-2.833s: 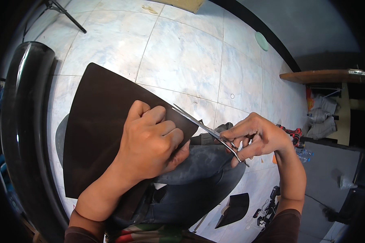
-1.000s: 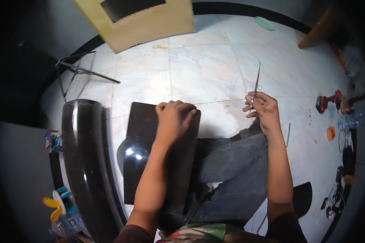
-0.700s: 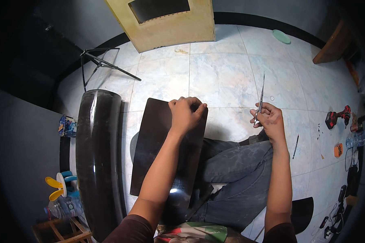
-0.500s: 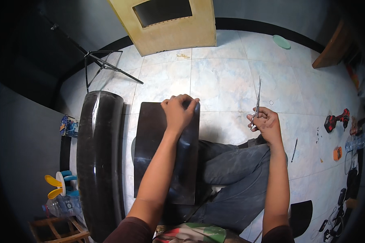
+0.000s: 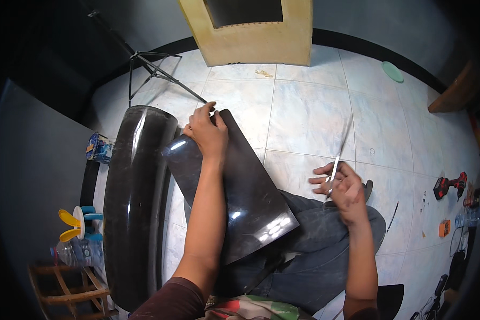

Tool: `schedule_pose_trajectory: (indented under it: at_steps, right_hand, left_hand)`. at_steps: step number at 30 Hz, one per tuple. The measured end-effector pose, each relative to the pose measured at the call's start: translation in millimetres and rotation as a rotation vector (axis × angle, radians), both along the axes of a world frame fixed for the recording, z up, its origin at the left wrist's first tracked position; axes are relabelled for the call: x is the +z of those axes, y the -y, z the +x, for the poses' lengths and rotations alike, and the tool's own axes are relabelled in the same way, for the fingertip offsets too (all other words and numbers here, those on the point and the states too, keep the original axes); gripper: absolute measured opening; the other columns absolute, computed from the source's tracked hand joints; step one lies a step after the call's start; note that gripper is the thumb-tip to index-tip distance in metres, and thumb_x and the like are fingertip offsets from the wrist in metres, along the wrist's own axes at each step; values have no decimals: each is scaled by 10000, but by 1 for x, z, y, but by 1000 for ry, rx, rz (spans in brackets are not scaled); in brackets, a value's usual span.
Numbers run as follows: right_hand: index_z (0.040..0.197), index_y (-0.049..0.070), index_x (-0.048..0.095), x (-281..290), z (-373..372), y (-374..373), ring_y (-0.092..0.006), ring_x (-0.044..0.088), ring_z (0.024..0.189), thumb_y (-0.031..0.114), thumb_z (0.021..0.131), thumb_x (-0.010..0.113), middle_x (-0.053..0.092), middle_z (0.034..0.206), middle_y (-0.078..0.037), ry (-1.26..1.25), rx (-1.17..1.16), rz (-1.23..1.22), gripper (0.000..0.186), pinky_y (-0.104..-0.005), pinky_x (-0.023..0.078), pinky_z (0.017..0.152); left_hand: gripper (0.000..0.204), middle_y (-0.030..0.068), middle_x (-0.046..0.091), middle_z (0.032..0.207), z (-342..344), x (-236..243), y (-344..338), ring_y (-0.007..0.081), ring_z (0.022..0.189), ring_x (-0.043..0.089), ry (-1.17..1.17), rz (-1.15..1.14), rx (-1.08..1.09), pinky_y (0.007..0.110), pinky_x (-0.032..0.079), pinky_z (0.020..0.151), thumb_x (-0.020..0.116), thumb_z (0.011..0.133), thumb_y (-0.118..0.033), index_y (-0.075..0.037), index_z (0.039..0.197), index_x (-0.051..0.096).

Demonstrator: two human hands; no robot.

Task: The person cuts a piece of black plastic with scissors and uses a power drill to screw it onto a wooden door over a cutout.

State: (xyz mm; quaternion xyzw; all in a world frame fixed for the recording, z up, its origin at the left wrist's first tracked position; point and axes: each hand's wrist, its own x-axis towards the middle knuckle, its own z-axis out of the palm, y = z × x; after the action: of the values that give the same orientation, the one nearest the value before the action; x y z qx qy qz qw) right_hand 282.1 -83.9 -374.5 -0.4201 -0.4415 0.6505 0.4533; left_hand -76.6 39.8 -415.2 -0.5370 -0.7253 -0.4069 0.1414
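Observation:
My left hand [image 5: 208,130] is closed on the upper edge of a glossy dark sheet [image 5: 256,197], which lies tilted over my lap beside a large upright-lying black roll [image 5: 130,213]. My right hand [image 5: 344,189], raised over my right leg, holds slim metal scissors [image 5: 338,154] with the blades pointing up and its fingers loosely spread; it is slightly blurred and away from the sheet. My jeans [image 5: 336,245] show beneath both arms.
A black tripod stand [image 5: 152,72] and a yellow panel [image 5: 288,42] are at the back, with a green oval dish [image 5: 393,71]. A red-black drill [image 5: 449,186], orange box [image 5: 444,228] and cables lie right. Bottles [image 5: 80,256] and a wooden frame [image 5: 64,296] lie left.
Earlier the blades were at the sheet's edge; they are now apart. My left hand has moved up and leftward, swinging the sheet askew. My right hand has moved lower in the picture.

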Motion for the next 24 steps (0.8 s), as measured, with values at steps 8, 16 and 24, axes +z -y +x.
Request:
schedule_pose_trajectory:
  at_steps: [8, 16, 24]
  right_hand:
    - [1363, -75, 510, -38, -38, 65, -299, 747, 1202, 31, 962, 840, 665, 1325, -230, 8, -298, -88, 531, -366, 654, 973]
    - [1366, -57, 569, -58, -13, 134, -224, 764, 1031, -41, 963, 810, 681, 1204, -138, -156, -523, -248, 470, -310, 669, 751]
    - [1276, 41, 545, -60, -24, 146, -123, 704, 967, -65, 902, 864, 625, 1083, -55, -109, -243, -188, 504, -256, 600, 722]
  left_hand:
    - [414, 22, 697, 1359, 40, 24, 11, 271, 1300, 601, -251, 25, -385, 504, 336, 1158, 834, 842, -99, -219, 1235, 786]
    - [758, 162, 832, 1144, 125, 28, 70, 356, 1071, 785, 133, -1162, -1631, 407, 584, 977, 1070, 558, -349, -69, 1220, 829]
    - [297, 190, 789, 873, 88, 40, 58, 407, 822, 747, -95, -1075, -1086, 451, 580, 789, 961, 750, -266, -39, 883, 823]
